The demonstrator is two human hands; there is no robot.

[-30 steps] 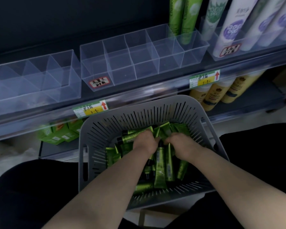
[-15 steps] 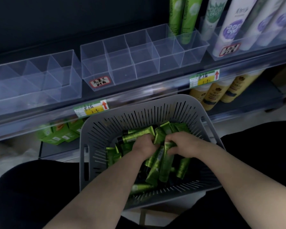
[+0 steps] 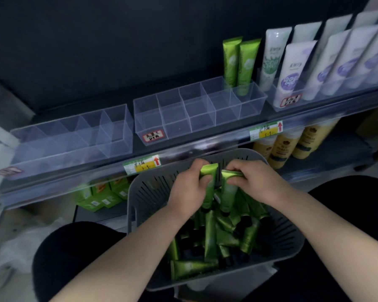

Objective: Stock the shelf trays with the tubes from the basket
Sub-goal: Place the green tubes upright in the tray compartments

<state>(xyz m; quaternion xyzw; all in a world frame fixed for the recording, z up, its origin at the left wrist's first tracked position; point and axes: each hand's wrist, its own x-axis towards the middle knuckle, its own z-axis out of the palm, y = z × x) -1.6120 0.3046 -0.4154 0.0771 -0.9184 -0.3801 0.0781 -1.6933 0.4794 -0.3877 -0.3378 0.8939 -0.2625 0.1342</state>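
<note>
A grey slotted basket (image 3: 290, 240) sits on my lap, holding several green tubes (image 3: 210, 234) with black caps. My left hand (image 3: 189, 188) grips one green tube (image 3: 208, 177) upright above the pile, crimped end up. My right hand (image 3: 256, 182) grips another green tube (image 3: 228, 188) beside it, also crimped end up. Both hands hover over the basket's far side. Above, a clear divided shelf tray (image 3: 196, 110) has bare compartments apart from two green tubes (image 3: 239, 62) standing at its right end.
A second clear divided tray (image 3: 74, 136) stands to the left on the same shelf. White and purple tubes (image 3: 292, 70) fill a tray to the right. Yellow bottles (image 3: 290, 144) and green boxes (image 3: 100, 192) sit on the lower shelf. Price tags (image 3: 142, 165) line the shelf rail.
Both hands have risen out of the pile, each lifting a green tube toward the basket's far rim. The view has tilted up, showing more of the shelf.
</note>
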